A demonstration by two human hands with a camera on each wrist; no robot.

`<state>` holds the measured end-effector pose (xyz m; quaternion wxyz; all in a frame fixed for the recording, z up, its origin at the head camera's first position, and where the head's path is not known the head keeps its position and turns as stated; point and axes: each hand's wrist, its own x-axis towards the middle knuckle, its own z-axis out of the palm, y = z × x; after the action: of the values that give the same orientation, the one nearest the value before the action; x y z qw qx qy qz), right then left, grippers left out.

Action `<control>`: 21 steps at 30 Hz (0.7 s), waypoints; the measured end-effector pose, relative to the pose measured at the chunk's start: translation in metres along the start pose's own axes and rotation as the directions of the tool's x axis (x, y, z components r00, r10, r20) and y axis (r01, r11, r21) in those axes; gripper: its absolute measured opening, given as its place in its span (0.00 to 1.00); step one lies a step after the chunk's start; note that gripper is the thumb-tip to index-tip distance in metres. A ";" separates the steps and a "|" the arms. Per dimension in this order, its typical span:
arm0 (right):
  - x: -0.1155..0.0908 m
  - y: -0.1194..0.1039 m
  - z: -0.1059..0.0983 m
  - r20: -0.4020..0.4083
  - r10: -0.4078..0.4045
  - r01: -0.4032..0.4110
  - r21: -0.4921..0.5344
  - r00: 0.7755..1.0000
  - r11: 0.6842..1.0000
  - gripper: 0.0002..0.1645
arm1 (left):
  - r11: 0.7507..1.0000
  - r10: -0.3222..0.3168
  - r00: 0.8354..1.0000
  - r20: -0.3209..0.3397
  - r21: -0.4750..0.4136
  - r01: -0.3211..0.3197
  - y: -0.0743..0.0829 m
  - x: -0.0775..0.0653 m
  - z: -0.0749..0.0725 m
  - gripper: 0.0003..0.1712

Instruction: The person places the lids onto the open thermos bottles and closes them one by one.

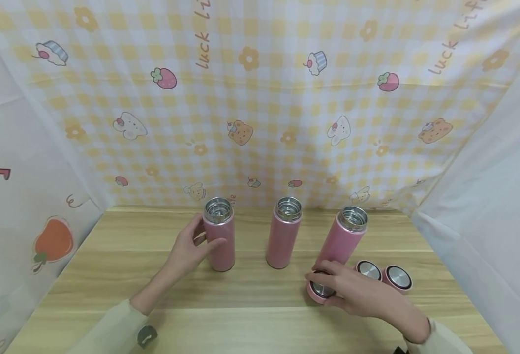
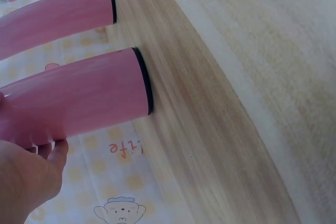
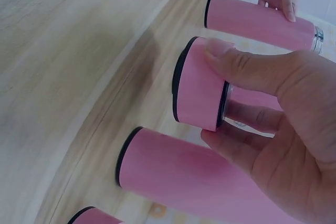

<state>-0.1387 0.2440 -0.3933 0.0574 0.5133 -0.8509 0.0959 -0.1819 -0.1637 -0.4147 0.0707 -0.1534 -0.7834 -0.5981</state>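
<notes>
Three pink thermos bottles without lids stand upright on the wooden table, silver necks up. My left hand [image 1: 193, 246] grips the left bottle [image 1: 222, 246], thumb across its front and fingers at its far side. In the left wrist view, that bottle's black-rimmed base [image 2: 142, 82] meets the tabletop. Between thumb and fingers, my right hand [image 1: 357, 290] pinches a pink lid [image 1: 319, 291], seen in the right wrist view as a short pink cylinder with black edges [image 3: 202, 85]. It is held in front of the right bottle [image 1: 341, 241]. The middle bottle [image 1: 283, 236] is untouched.
Two more pink lids, one nearer the hand [image 1: 369, 270] and one farther right [image 1: 398, 278], sit on the table [image 1: 242, 324] with silver discs up. A yellow checked cloth [image 1: 268, 98] hangs behind, and pale cloths [image 1: 499, 196] hang at the sides.
</notes>
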 end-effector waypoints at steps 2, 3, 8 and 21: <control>0.001 -0.001 -0.001 0.011 0.005 -0.005 0.005 1.000 1.000 0.33 | 1.000 -0.006 1.000 -0.003 -0.003 0.006 0.000 -0.001 0.000 0.41; 0.002 -0.001 -0.002 0.016 0.009 -0.009 0.007 1.000 1.000 0.33 | 1.000 -0.008 1.000 -0.004 -0.004 0.008 0.000 -0.001 0.000 0.41; 0.008 -0.003 -0.005 0.036 0.021 -0.022 0.010 0.999 1.000 0.33 | 1.000 -0.015 1.000 -0.009 -0.010 0.015 0.000 -0.001 0.000 0.41; 0.024 -0.005 -0.010 0.015 -0.005 0.004 0.040 1.000 0.999 0.31 | 1.000 -0.026 1.000 -0.005 -0.017 0.026 0.001 -0.001 -0.001 0.42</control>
<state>-0.1453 0.2235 -0.3787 0.0409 0.5170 -0.8481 0.1089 -0.1807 -0.1647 -0.4135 0.0637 -0.1420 -0.7801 -0.6060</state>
